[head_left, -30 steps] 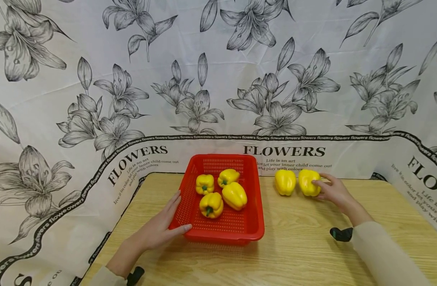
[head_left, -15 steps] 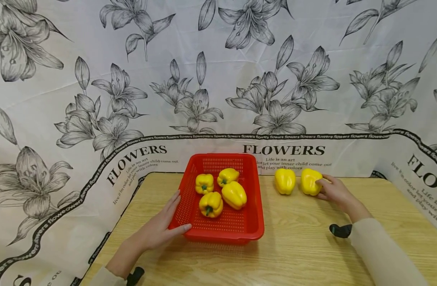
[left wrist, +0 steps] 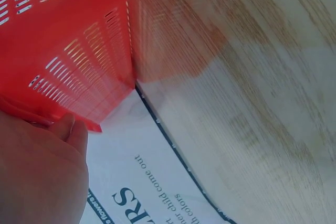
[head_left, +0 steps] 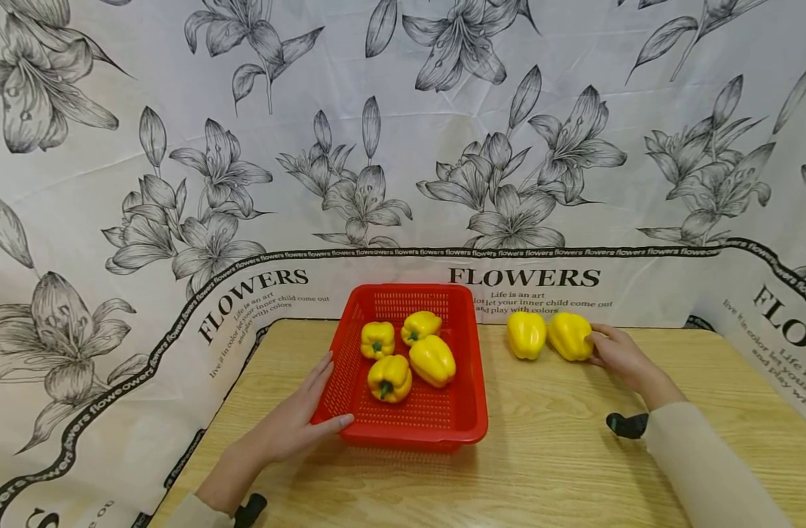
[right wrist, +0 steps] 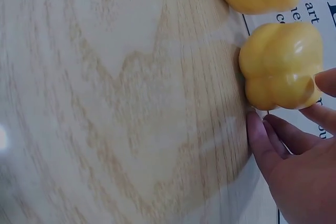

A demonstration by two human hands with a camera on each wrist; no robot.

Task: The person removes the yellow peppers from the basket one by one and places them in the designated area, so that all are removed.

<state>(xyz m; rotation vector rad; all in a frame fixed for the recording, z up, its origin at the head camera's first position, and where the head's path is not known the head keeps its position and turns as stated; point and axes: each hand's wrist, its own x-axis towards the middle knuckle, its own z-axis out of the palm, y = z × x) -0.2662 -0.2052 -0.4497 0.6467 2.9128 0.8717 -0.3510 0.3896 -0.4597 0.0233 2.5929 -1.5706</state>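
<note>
To the right of the red basket (head_left: pixel 412 438), past a second pepper (head_left: pixel 526 336), the right hand (head_left: pixel 620 356) touches the outer yellow pepper (head_left: pixel 566 337), though I cannot tell if it grips; the left hand (head_left: pixel 293 422) lies along the basket's left side, fingers extended. The outer pepper looks light, firm and slippery, best held by its lobed flanks. Cloth (head_left: pixel 640 286) crowds the bench (head_left: pixel 554 455) edge behind the basket; room lies right of its front corner.
</note>
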